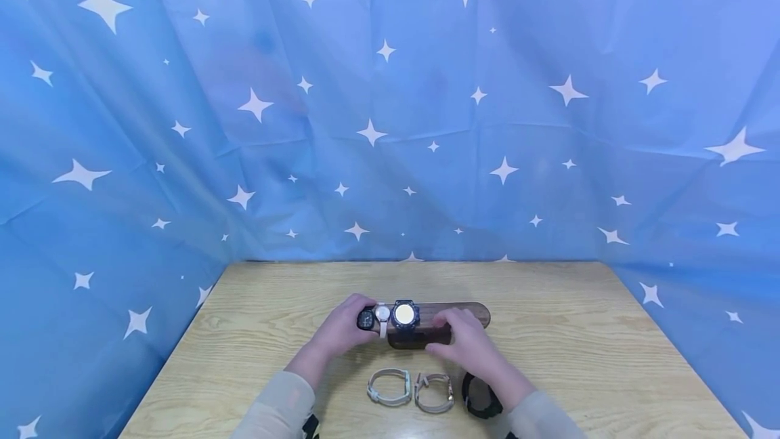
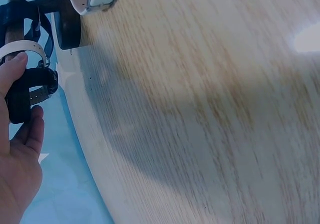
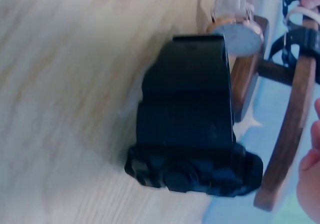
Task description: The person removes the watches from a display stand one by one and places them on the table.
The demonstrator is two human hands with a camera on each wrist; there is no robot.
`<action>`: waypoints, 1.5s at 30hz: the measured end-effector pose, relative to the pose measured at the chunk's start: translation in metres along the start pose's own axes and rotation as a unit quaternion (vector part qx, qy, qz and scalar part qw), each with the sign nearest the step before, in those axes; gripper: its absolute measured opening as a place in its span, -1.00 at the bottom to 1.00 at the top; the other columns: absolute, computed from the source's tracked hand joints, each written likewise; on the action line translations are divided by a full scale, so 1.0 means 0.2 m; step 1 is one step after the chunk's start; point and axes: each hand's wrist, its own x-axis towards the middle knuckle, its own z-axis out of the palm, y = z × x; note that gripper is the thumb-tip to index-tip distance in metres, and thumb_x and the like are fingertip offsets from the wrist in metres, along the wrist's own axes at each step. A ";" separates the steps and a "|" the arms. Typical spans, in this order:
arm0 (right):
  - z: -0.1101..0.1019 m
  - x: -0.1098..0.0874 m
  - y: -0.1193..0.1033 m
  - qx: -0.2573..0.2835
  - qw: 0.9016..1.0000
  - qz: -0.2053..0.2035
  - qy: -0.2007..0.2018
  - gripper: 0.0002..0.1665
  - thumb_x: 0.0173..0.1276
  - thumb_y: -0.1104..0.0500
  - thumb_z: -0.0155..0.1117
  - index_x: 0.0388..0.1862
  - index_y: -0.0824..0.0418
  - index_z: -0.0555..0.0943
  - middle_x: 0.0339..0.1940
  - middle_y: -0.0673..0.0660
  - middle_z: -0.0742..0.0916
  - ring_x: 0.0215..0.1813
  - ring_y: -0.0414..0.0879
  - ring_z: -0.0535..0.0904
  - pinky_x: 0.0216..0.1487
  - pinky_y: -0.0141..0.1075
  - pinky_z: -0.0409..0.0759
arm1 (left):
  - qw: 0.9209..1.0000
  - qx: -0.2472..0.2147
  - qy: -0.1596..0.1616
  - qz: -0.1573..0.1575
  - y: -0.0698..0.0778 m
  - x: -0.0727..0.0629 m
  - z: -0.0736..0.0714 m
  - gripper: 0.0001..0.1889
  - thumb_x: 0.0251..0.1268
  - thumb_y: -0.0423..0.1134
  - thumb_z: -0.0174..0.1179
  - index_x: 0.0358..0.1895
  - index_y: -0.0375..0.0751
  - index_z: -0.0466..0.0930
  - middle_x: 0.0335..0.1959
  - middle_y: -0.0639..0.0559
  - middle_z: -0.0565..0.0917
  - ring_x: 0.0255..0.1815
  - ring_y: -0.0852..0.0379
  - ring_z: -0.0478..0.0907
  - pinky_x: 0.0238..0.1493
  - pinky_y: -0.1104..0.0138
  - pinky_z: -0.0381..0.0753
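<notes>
A dark wooden watch stand has a long rounded bar over a dark base. On the bar's left half hang a black square-faced watch, a small white-strapped watch and a bulky dark watch with a bright face. My left hand grips the bar's left end around the square watch, thumb by the white strap and fingers at the bar's tip. Beside the right half of the bar, my right hand has thumb and fingers spread apart, nothing between them; its fingertips show past the bar.
In front of the stand on the wooden table lie a white-strapped watch, a pale-strapped watch with a rose-gold case and a chunky black watch beneath my right wrist. A blue star-patterned curtain surrounds the table.
</notes>
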 end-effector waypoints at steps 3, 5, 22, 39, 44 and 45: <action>-0.02 0.01 0.01 -0.003 1.000 0.010 -0.002 -0.51 0.01 0.04 0.50 -0.09 0.16 0.58 -0.14 -0.07 0.61 -0.01 -0.02 0.45 0.04 -0.02 0.42 | 1.000 0.001 -0.001 -0.001 0.00 0.00 0.00 -0.42 -0.08 -0.16 0.45 0.09 -0.14 0.50 -0.01 0.07 0.53 0.00 0.09 0.49 0.11 0.17 0.47; -0.03 0.02 0.03 -0.016 1.000 0.004 0.004 -0.53 0.02 0.04 0.50 -0.10 0.16 0.58 -0.15 -0.06 0.62 0.01 -0.01 0.45 0.08 0.00 0.38 | 1.000 0.001 -0.002 0.000 0.00 0.00 0.01 -0.43 -0.09 -0.16 0.45 0.09 -0.13 0.50 -0.01 0.07 0.53 0.00 0.10 0.49 0.11 0.17 0.47; -0.08 0.07 0.16 -0.109 0.992 0.004 0.056 -0.48 0.03 -0.03 0.47 0.00 0.07 0.62 0.01 0.05 0.63 0.09 0.12 0.38 0.03 0.10 0.24 | 1.000 -0.012 0.004 0.012 -0.02 0.01 0.04 -0.39 -0.10 -0.14 0.46 0.11 -0.15 0.48 0.03 0.04 0.52 0.02 0.08 0.49 0.12 0.17 0.47; -0.06 0.07 0.17 -0.112 0.992 0.010 0.051 -0.49 0.06 -0.08 0.44 0.02 0.00 0.62 0.03 0.03 0.59 0.09 0.10 0.35 0.06 0.13 0.21 | 0.970 -0.219 -0.039 -0.101 -0.11 -0.04 0.04 -0.19 -0.07 -0.24 0.44 0.33 -0.03 0.26 0.15 -0.22 0.44 0.03 -0.11 0.48 0.07 0.07 0.49; -0.05 0.08 0.17 -0.106 0.993 0.014 0.048 -0.49 0.06 -0.07 0.45 0.02 0.01 0.62 0.03 0.02 0.59 0.09 0.10 0.35 0.06 0.12 0.21 | 0.965 -0.237 -0.050 -0.105 -0.13 -0.03 0.05 -0.18 -0.06 -0.27 0.43 0.34 -0.07 0.22 0.20 -0.21 0.41 0.10 -0.14 0.45 0.13 0.05 0.45; -0.05 0.08 0.17 -0.105 0.993 0.014 0.048 -0.49 0.07 -0.08 0.44 0.03 0.01 0.62 0.03 0.02 0.59 0.10 0.10 0.35 0.06 0.13 0.21 | 0.964 -0.240 -0.051 -0.106 -0.13 -0.03 0.05 -0.18 -0.06 -0.28 0.43 0.34 -0.06 0.22 0.20 -0.21 0.40 0.12 -0.16 0.44 0.15 0.03 0.43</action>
